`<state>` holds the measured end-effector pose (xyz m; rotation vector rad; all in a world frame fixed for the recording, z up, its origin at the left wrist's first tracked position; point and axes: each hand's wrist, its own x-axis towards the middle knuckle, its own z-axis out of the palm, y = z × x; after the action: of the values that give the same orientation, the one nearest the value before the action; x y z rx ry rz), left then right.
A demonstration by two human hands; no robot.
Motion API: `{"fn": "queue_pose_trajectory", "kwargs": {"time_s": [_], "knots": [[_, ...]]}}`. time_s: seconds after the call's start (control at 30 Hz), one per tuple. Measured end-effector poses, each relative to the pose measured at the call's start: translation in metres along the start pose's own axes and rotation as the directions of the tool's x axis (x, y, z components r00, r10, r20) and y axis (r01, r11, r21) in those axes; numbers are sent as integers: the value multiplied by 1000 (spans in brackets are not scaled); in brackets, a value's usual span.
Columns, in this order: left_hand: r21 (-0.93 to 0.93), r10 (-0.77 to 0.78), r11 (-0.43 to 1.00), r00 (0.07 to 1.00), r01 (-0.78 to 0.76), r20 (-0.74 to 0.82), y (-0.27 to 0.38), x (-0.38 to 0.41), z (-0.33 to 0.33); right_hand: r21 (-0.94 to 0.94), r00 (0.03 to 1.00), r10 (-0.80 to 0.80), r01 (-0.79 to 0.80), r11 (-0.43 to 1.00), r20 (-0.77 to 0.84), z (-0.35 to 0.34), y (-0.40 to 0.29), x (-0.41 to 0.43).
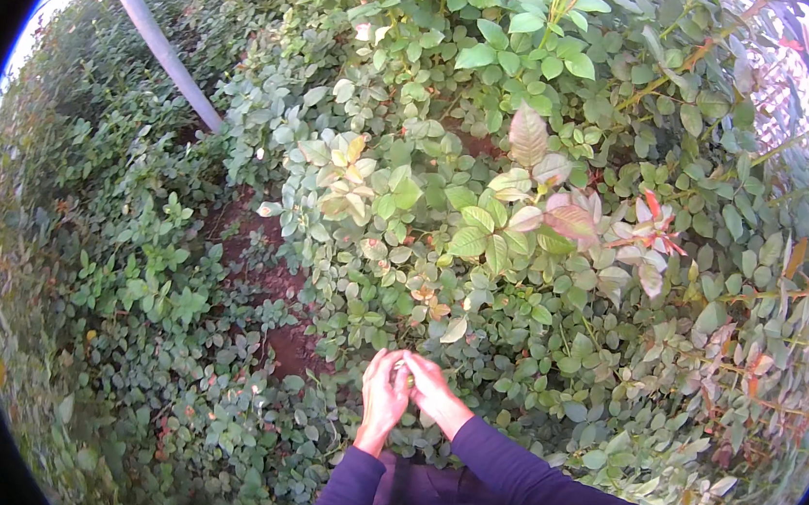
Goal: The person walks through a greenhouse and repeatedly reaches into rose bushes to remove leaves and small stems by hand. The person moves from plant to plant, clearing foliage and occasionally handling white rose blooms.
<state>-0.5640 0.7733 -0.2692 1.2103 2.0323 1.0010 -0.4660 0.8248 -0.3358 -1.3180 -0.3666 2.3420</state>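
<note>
Both hands meet at the lower middle of the view, just in front of my body, over low rose foliage. My left hand (383, 396) points upward with its fingers curled. My right hand (429, 386) comes in from the right, its fingertips touching those of the left. A small greenish thing shows between the palms; it is too small and too covered to name, and which hand holds it cannot be told. Rose leaves (454, 329) stand just beyond the fingertips. Dark long sleeves cover both arms down to the wrists.
Dense rose bushes (479, 230) surround me, with reddish young leaves ahead and thorny stems (795, 294) at the right. A pale pole (165, 47) leans at the upper left. Reddish-brown soil (286, 347) shows between plants left of my hands.
</note>
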Motion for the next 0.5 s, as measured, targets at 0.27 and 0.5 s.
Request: {"fn": "queue_pose_trajectory", "kwargs": {"time_s": [0.27,0.5], "knots": [[132,380,918,735,-373,-562,86,149,-102,-60,1000,-15,16,998,17,-38,-52,-55],[404,514,822,829,-401,-222,88,258,-154,-13,986,-123,122,992,-117,-22,-72,-65]]}}
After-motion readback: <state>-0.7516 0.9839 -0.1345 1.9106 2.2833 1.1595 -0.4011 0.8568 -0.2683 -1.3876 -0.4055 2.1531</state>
